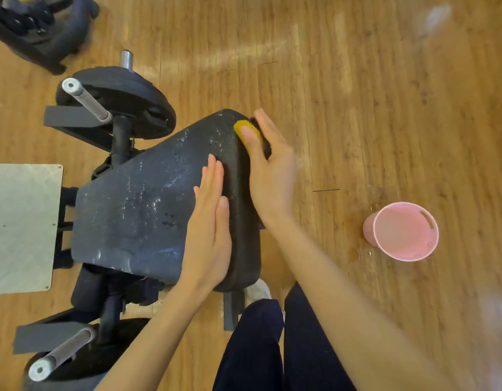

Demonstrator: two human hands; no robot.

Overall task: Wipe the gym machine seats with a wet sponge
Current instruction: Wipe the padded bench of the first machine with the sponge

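Seat: black padded gym machine seat [137, 210], its top beaded with water drops.
Sponge: yellow sponge [242, 127] pressed on the seat's far right edge.
Right hand: right hand [268, 167] grips the sponge, fingers curled over it.
Left hand: left hand [209, 221] lies flat on the seat, fingers straight and released.
Bucket: pink bucket [402, 231] stands on the wooden floor [357, 80] well right of the seat; contents cannot be told.
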